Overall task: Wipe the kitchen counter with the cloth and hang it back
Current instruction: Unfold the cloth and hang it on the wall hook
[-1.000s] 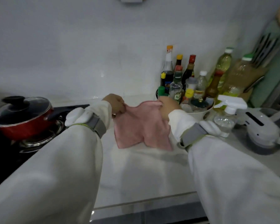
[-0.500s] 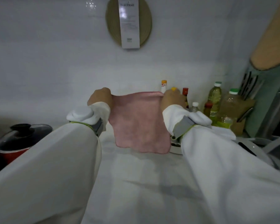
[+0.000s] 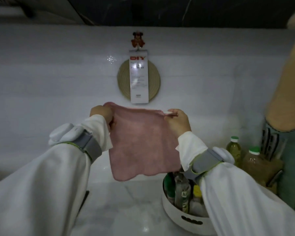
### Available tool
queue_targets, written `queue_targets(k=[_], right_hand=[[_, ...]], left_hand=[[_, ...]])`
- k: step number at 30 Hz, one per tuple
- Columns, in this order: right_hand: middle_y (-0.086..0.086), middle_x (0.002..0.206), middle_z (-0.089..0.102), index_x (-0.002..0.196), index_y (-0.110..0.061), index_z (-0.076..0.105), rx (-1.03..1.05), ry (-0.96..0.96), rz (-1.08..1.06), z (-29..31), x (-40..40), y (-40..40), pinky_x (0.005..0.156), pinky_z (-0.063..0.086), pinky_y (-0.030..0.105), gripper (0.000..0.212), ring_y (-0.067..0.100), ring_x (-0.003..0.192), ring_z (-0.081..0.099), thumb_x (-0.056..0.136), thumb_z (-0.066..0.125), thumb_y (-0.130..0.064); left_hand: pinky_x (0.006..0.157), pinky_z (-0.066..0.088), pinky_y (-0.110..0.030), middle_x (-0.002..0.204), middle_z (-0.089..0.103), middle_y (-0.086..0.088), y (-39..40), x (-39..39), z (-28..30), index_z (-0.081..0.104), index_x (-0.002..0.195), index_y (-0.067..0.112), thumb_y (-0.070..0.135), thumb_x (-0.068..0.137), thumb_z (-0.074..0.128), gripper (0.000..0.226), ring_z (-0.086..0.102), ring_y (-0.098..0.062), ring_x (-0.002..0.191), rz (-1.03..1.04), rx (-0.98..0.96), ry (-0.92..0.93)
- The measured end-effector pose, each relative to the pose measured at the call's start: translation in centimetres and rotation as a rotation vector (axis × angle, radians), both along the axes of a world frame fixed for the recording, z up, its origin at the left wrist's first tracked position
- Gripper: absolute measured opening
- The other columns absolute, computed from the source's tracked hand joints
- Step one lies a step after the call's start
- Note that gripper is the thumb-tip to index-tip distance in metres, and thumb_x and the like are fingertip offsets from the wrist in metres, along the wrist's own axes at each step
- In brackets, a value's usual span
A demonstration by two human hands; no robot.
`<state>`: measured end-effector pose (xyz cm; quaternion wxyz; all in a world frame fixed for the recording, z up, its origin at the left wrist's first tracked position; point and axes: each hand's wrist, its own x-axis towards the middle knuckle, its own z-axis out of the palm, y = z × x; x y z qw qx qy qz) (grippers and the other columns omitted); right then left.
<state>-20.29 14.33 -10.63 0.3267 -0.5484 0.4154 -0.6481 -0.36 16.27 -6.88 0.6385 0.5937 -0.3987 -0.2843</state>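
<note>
- White tiled wall [image 3: 58, 82] backs a pale marble counter [image 3: 126, 210]; a small cartoon hook [image 3: 137, 40] sits high on the wall, with a round woven mat [image 3: 123, 82] hanging from it.
- Left hand [image 3: 100, 113] and right hand [image 3: 177, 120] each pinch a top corner of the pink cloth [image 3: 143, 142], stretched flat in the air above the counter, below the hook.
- Wiping looks finished; hanging is in hand.
- Next: raise the cloth to a hanger, though the dim view leaves the cloth's own loop unclear.
</note>
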Motion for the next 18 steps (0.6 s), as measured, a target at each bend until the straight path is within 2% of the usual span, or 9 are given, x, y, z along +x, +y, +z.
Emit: queue_targets(k=[1, 3, 5, 8, 10, 12, 14, 16, 18], right_hand=[[0.011, 0.105, 0.058, 0.106, -0.011, 0.052, -0.031, 0.008, 0.024, 0.9, 0.3, -0.6, 0.076, 0.042, 0.021, 0.026, 0.020, 0.092, 0.054, 0.081, 0.054, -0.004], [0.014, 0.106, 0.059, 0.100, -0.019, 0.045, -0.098, 0.032, 0.085, 2.7, 1.0, -2.1, 0.084, 0.045, 0.033, 0.025, 0.022, 0.093, 0.056, 0.081, 0.054, -0.005], [0.014, 0.107, 0.058, 0.100, -0.021, 0.039, -0.181, 0.094, 0.104, 4.6, 1.7, -3.7, 0.086, 0.045, 0.034, 0.029, 0.022, 0.095, 0.055, 0.082, 0.049, -0.001], [0.015, 0.112, 0.056, 0.106, -0.024, 0.035, -0.274, 0.125, 0.179, 7.5, 2.4, -5.8, 0.083, 0.048, 0.036, 0.043, 0.022, 0.098, 0.055, 0.079, 0.041, 0.009], [0.010, 0.110, 0.054, 0.109, -0.025, 0.033, -0.308, 0.129, 0.198, 9.5, 3.2, -7.3, 0.078, 0.047, 0.030, 0.047, 0.018, 0.094, 0.055, 0.079, 0.038, 0.011], [0.009, 0.114, 0.052, 0.112, -0.027, 0.032, -0.323, 0.156, 0.170, 11.3, 4.2, -9.0, 0.078, 0.044, 0.027, 0.052, 0.018, 0.098, 0.054, 0.076, 0.036, 0.011], [0.008, 0.117, 0.051, 0.118, -0.026, 0.030, -0.340, 0.192, 0.137, 12.9, 5.0, -10.2, 0.077, 0.044, 0.027, 0.057, 0.021, 0.102, 0.054, 0.073, 0.037, 0.008], [-0.001, 0.105, 0.050, 0.125, -0.023, 0.027, -0.351, 0.243, 0.112, 14.3, 5.4, -10.8, 0.073, 0.045, 0.023, 0.058, 0.013, 0.092, 0.053, 0.077, 0.037, 0.007], [0.003, 0.115, 0.050, 0.131, -0.022, 0.022, -0.357, 0.272, 0.109, 15.8, 5.9, -11.8, 0.091, 0.045, 0.029, 0.061, 0.016, 0.099, 0.051, 0.079, 0.035, 0.009]], left_hand=[[0.030, 0.042, -0.016, 0.068, 0.049, -0.007, -0.9, 0.2, 0.8, 0.054, 0.128, 0.001, 0.011, 0.097, 0.041, 0.035, 0.052, -0.009, 0.027, -0.020, -0.067, 0.085], [0.037, 0.050, -0.026, 0.072, 0.051, -0.012, -2.6, 0.2, 2.7, 0.054, 0.100, 0.019, 0.010, 0.094, 0.041, 0.017, 0.056, -0.022, 0.036, 0.025, -0.300, 0.181], [0.059, 0.050, -0.032, 0.071, 0.049, -0.004, -4.1, -0.3, 4.6, 0.037, 0.072, 0.025, 0.014, 0.087, 0.050, 0.023, 0.052, -0.025, 0.060, 0.187, -0.505, -0.097], [0.068, 0.031, -0.025, 0.073, 0.050, -0.005, -5.5, -0.5, 5.4, 0.036, 0.063, 0.023, 0.017, 0.082, 0.056, 0.029, 0.047, -0.028, 0.076, 0.245, -0.626, -0.721], [0.086, 0.036, -0.034, 0.110, 0.059, -0.016, -7.4, 0.2, 6.1, 0.062, 0.083, 0.016, 0.025, 0.077, 0.056, 0.012, 0.051, -0.034, 0.106, 0.305, -0.538, -1.138], [0.110, 0.023, -0.050, 0.153, 0.028, -0.014, -10.3, 1.1, 7.1, 0.056, 0.126, 0.016, 0.027, 0.082, 0.055, 0.045, 0.023, -0.034, 0.140, 0.270, -0.364, -1.357], [0.112, 0.001, -0.067, 0.161, -0.002, -0.008, -12.4, 1.3, 8.4, 0.031, 0.146, 0.031, 0.028, 0.089, 0.052, 0.061, -0.009, -0.031, 0.148, 0.234, -0.232, -1.345], [0.107, -0.006, -0.070, 0.161, -0.009, -0.007, -13.9, 1.0, 9.7, 0.019, 0.150, 0.036, 0.033, 0.093, 0.045, 0.063, -0.020, -0.031, 0.146, 0.253, -0.157, -1.329], [0.108, -0.008, -0.068, 0.161, -0.009, -0.005, -15.3, 0.4, 11.4, 0.017, 0.151, 0.033, 0.033, 0.094, 0.040, 0.061, -0.022, -0.029, 0.146, 0.251, -0.193, -1.260]])
